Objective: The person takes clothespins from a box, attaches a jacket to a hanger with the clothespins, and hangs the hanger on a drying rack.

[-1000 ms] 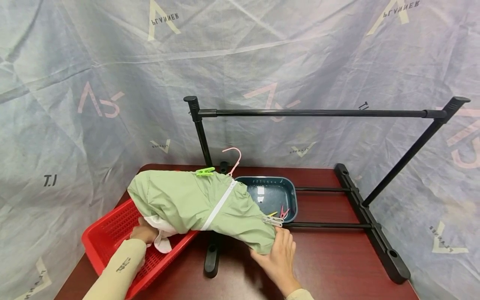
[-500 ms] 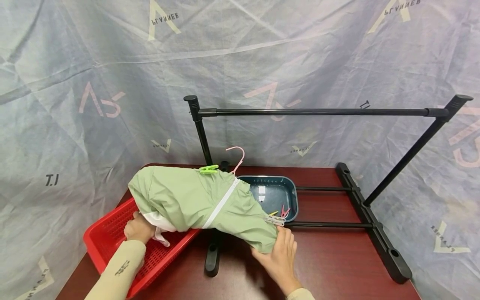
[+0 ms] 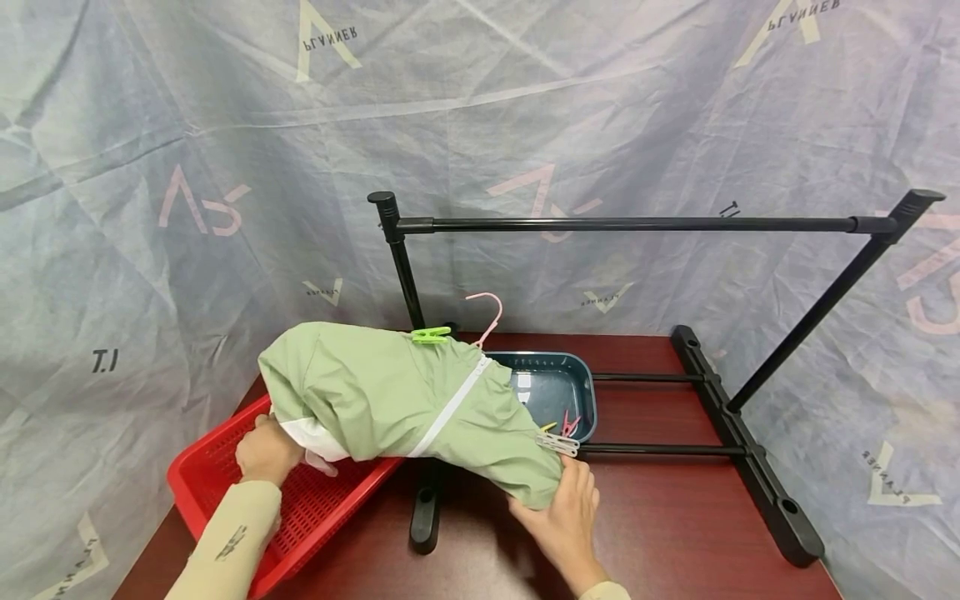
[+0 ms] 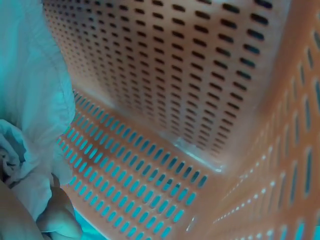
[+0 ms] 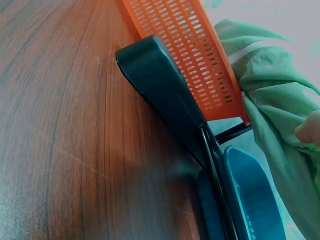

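Observation:
A light green zip jacket (image 3: 360, 383) on a pink hanger (image 3: 491, 321) is held up above the table, slanting down to the right. My left hand (image 3: 268, 450) grips its white inner fabric (image 3: 311, 437) at the left end, over the basket. Curled fingers (image 4: 59, 215) on that fabric show in the left wrist view. My right hand (image 3: 566, 521) holds the jacket's right end, beside a white clothespin (image 3: 558, 442) clipped there. A green clothespin (image 3: 431, 335) sits on the upper edge. In the right wrist view, just one fingertip (image 5: 310, 129) shows against the green cloth.
A red perforated basket (image 3: 187, 479) stands below the jacket's left half. Behind its right half, a dark blue tray (image 3: 585, 375) holds pink (image 3: 568, 423) and yellow clothespins. A black rack (image 3: 637, 225) spans the table (image 3: 675, 517), its feet flat on the wood.
The jacket, hanger and clothespins have shifted right, and the jacket's left part has risen. My left hand has moved up and left, keeping hold of the white fabric; my right hand has slid slightly right.

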Tool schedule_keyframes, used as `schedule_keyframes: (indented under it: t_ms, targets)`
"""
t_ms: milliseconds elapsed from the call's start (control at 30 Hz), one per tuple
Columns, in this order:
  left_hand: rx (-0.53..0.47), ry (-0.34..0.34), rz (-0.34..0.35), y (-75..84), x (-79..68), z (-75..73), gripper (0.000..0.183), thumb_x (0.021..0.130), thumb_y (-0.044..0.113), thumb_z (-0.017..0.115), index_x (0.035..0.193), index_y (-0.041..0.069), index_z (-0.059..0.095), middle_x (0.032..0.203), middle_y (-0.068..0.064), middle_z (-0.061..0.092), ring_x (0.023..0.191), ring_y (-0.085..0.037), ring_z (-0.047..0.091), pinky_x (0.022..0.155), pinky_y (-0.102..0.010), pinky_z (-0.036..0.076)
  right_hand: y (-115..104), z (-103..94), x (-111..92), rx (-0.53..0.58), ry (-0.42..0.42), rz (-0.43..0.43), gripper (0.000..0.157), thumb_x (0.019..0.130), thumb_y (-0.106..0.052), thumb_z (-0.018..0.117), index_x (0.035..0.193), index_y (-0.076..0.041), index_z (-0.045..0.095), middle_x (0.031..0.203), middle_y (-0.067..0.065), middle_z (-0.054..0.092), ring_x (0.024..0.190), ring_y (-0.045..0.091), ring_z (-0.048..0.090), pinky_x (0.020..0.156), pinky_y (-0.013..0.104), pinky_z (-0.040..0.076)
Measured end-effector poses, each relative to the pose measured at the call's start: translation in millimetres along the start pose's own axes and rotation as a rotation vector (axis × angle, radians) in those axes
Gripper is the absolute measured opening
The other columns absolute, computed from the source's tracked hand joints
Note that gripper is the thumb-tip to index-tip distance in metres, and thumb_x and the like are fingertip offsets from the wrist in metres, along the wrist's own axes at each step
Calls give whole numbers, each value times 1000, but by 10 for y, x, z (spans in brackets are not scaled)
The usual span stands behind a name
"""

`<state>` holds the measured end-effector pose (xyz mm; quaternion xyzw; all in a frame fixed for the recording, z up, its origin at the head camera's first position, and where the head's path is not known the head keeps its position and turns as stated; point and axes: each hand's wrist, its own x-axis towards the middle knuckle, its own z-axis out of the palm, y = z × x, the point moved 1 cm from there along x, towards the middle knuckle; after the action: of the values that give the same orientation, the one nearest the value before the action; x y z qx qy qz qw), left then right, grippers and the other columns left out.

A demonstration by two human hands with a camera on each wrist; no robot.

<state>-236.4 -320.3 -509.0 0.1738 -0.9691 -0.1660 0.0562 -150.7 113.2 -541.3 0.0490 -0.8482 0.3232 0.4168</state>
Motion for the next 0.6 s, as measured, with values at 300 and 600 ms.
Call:
schedule_keyframes:
  t_ms: [300,600]
  targets:
    - [-4,78,66,60,-22,-120,38,88,20,50,105,-14,49,98,-32,48,75,-59,58,58,-62,47,31,-54,-28,-21,-9,61,87,44,-31,87,114,6,51,96,17,50,85,35,49,67,46,36]
    - [5,214,153,148,-63,-206,28,82,12,54,93,-12,45,93,-31,44,68,-53,54,55,-63,46,85,-118,-40,-38,-33,130,88,45,-30,88,116,6,50,99,19,50,86,37,49,69,48,36]
